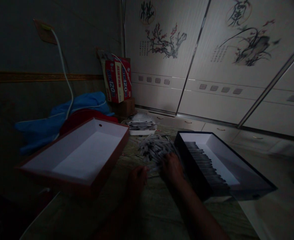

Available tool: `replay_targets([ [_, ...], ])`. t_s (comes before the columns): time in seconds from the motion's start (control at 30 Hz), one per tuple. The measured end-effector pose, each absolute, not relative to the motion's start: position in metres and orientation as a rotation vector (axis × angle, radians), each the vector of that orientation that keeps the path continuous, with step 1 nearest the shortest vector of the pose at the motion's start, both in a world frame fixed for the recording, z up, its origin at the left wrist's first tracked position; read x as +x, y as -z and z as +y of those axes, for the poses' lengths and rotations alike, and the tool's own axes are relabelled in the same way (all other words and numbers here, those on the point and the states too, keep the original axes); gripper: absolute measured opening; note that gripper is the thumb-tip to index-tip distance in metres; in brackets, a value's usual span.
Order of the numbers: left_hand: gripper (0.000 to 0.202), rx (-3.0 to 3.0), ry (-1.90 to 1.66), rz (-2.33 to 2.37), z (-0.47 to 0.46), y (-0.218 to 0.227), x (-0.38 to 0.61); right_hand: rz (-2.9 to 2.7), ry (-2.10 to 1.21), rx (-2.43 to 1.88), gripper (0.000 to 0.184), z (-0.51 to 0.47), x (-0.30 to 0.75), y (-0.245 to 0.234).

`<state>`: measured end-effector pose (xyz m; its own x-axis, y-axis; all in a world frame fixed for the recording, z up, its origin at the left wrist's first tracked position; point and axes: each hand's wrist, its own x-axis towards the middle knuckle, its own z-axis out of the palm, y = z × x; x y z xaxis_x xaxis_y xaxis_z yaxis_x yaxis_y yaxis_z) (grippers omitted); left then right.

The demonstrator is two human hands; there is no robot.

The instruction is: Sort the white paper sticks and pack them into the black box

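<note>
A loose heap of slim grey pen-like sticks [154, 146] lies on the greenish table [147, 213]. My right hand [172, 168] is at the near right edge of this heap, fingers curled down among the sticks, their tips hidden. Just in front of the heap is my left hand [137, 178], its fingers drawn together beside a pale stick end; dim light hides what they grip. To the right stands a dark box [194, 170] with white lining. Along its left side, similar sticks [204, 163] lie side by side in a row.
At left stands a red-brown box [109, 170] with white inner walls. Behind the heap is a white tray [142, 132] of more sticks. Blue cloth [82, 103], a red-and-white carton [118, 80] and a hanging white cable [64, 70] are farther back, near sliding cabinet doors [162, 70].
</note>
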<state>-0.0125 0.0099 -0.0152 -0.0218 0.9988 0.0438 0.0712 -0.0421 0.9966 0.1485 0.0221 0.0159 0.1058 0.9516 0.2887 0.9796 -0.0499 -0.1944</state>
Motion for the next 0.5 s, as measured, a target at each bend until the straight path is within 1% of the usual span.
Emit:
replay_targets([
  [0.1, 0.031, 1.279, -1.221, 1.253, 0.010, 0.016, -0.012, -1.916, 0.122, -2.032, 0.017, 0.030, 0.140, -0.016],
  [0.27, 0.031, 1.288, -1.224, 1.266, 0.009, 0.016, -0.013, -1.914, 0.115, -2.027, 0.015, 0.033, 0.133, -0.014],
  [0.43, 0.032, 1.319, -1.217, 1.302, 0.007, 0.016, -0.011, -1.841, 0.097, -2.060, 0.017, 0.008, 0.145, -0.012],
  [0.5, 0.031, 1.321, -1.228, 1.316, 0.006, 0.015, -0.009, -1.763, 0.043, -2.027, 0.020, -0.010, 0.150, -0.010],
])
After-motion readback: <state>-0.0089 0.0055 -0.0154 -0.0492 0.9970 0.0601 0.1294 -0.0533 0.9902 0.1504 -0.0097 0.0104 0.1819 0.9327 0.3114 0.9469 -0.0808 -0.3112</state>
